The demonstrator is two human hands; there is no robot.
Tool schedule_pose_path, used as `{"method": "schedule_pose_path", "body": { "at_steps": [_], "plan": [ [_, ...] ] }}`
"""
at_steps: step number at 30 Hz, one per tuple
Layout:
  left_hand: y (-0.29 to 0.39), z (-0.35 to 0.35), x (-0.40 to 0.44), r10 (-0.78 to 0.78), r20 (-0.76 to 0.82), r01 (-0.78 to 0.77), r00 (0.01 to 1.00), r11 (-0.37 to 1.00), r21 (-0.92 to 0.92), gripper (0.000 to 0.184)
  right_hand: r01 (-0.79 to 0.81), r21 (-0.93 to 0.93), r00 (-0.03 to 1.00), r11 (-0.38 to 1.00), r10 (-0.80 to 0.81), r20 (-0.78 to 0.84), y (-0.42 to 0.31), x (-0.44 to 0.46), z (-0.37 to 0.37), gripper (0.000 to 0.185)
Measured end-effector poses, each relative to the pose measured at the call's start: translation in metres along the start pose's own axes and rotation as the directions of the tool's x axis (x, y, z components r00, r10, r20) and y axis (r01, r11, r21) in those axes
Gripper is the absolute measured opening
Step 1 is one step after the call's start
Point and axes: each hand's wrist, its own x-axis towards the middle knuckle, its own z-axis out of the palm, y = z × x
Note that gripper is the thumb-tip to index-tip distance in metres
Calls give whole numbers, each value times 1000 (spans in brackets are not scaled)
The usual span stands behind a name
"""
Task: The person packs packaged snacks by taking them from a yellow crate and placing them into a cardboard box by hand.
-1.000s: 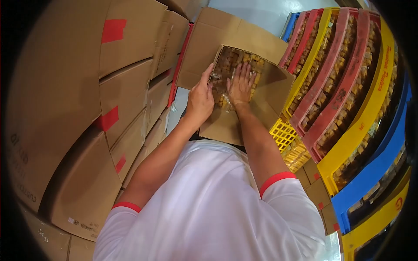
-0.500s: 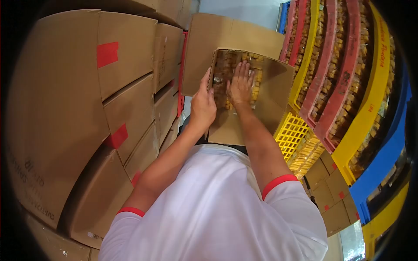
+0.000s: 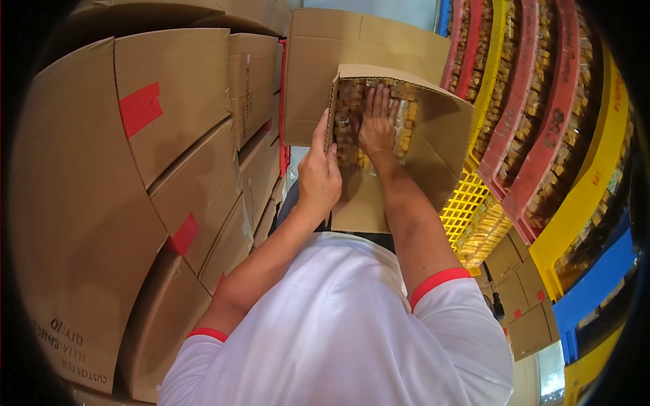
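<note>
An open cardboard box [image 3: 433,152] is in front of me, its mouth facing me and its flaps spread. Inside lie clear plastic packs of small yellow-brown pieces [image 3: 408,128]. My left hand [image 3: 320,177] grips the box's left edge, with its thumb on the near side and its other fingers partly hidden behind the cardboard. Flat on the packs inside the box rests my right hand [image 3: 378,130], its fingers stretched out and holding nothing.
Stacked cardboard boxes [image 3: 183,81] with red tape fill the left side. On the right stand red, yellow and blue crates [image 3: 542,128] full of similar packs. A yellow lattice crate [image 3: 464,203] sits below them, near more cartons [image 3: 531,328].
The view has shifted and turned relative to the stacks. My right hand stays spread on the packs, and my left hand keeps its grip on the box edge.
</note>
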Motion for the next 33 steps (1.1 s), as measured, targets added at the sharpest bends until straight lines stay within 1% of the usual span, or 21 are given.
{"method": "schedule_pose_path", "body": {
  "at_steps": [1, 3, 4, 6, 10, 13, 15, 16, 17, 18, 19, 21, 22, 23, 24, 26, 28, 29, 30, 32, 33],
  "plan": [
    [1, -1, 0, 2, 0, -2, 1000, 1000, 1, 64, 7, 7, 1000, 1000, -7, -7, 1, 0, 1, 87],
    [7, -4, -1, -115, 56, 116, 992, 993, -14, 59, 15, 11, 1000, 1000, -15, -26, 1, 4, -3, 86],
    [5, -5, -1, -109, 56, 110, 992, 994, -16, 59, -4, 0, 1000, 1000, 4, 20, -1, 5, -8, 87],
    [-3, -10, 1, -196, 15, 196, 980, 963, -184, 52, -19, -13, 998, 1000, 20, 54, -4, 3, -22, 87],
    [1, -19, 4, -133, -39, 120, 990, 961, -248, 48, 27, 155, 999, 987, -31, 21, 2, 9, -61, 83],
    [0, -24, 4, -128, -102, 92, 987, 949, -301, 49, 33, 234, 992, 972, -4, -123, 8, 19, -82, 72],
    [-11, -35, 11, -227, 8, 225, 974, 961, -164, 53, 41, 218, 992, 975, -14, -125, -9, 34, -79, 70],
    [6, -40, 15, -221, 14, 221, 975, 962, -158, 53, 54, 197, 993, 979, -31, -116, -18, 39, -77, 68],
    [26, -45, 19, 8, -118, 0, 993, 997, 73, 60, 43, 200, 993, 979, -19, -117, -25, 41, -75, 68],
    [43, -48, 22, 261, -184, -194, 948, 928, 319, 68, 47, 164, 997, 985, -36, -72, -33, 40, -73, 70],
    [51, -43, 25, 261, -164, -200, 951, 927, 318, 68, 50, 130, 999, 990, -48, -20, -40, 37, -69, 72],
    [67, -17, 37, 256, 134, -271, 957, 957, 101, 78, 61, 104, 995, 993, -68, 73, -47, 30, -68, 73],
    [49, 17, 41, 178, 172, -191, 969, 979, 67, 80, 51, 118, 992, 992, -64, 109, -48, 24, -71, 72],
    [29, 48, 45, 43, 281, -75, 959, 992, 104, 83, 29, 151, 988, 988, -52, 149, -48, 15, -77, 72],
    [14, 76, 50, -80, 311, 3, 947, 971, 241, 85, -1, 170, 980, 985, -33, 195, -47, 7, -81, 72],
    [-13, 100, 55, -101, 337, -13, 936, 947, 320, 85, -69, 195, 959, 978, 11, 284, -43, -4, -85, 71],
    [-38, 111, 58, -208, 465, -27, 860, 893, 450, 85, -114, 201, 938, 973, 39, 343, -41, -2, -81, 70],
    [-47, 111, 56, -93, 467, -129, 880, 898, 421, 86, -132, 200, 932, 971, 52, 360, -41, 4, -77, 70],
    [-56, 115, 55, -98, 478, -129, 873, 898, 420, 86, -149, 204, 922, 968, 61, 381, -39, 8, -73, 70],
    [-73, 121, 51, 65, 400, -257, 914, 856, 449, 86, -169, 210, 910, 963, 70, 410, -39, 16, -67, 69],
    [-75, 124, 54, 61, 405, -256, 912, 856, 449, 86, -177, 210, 902, 961, 73, 425, -38, 19, -63, 69]
  ]
}}
